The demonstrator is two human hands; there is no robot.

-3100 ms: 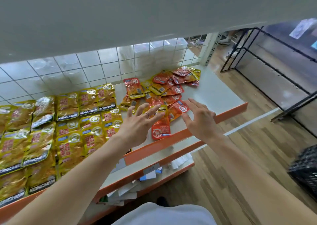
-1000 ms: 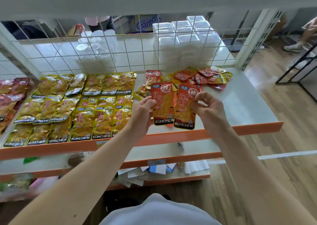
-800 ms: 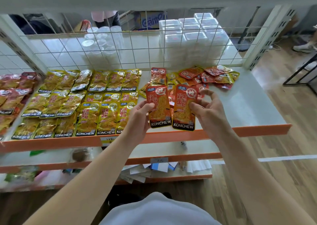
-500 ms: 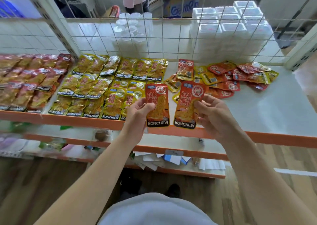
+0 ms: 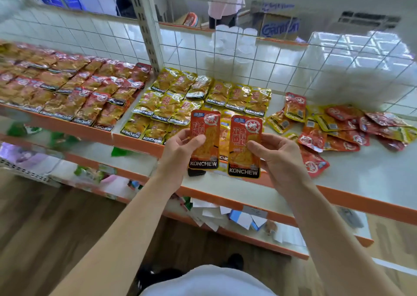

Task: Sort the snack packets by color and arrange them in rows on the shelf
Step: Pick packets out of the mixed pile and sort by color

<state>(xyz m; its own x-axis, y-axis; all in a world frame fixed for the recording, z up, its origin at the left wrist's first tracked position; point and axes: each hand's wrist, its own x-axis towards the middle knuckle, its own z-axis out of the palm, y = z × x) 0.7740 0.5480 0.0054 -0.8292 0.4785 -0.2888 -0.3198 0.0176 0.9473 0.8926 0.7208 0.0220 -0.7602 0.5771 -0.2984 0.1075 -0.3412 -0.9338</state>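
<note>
Red and foil-skinned, the first packet (image 5: pixel 204 137) is hanging upright from my left hand (image 5: pixel 180 151), pinched at its side seam. My right hand (image 5: pixel 277 158) is pinching the second packet (image 5: pixel 244 146) likewise, both over the shelf (image 5: pixel 372 178) front edge. I'm judging them light, limp and slick.

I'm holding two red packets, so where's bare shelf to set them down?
Bare white shelf lies front right, between the mixed pile and the orange edge. Crowded: yellow rows centre, red rows left.
</note>
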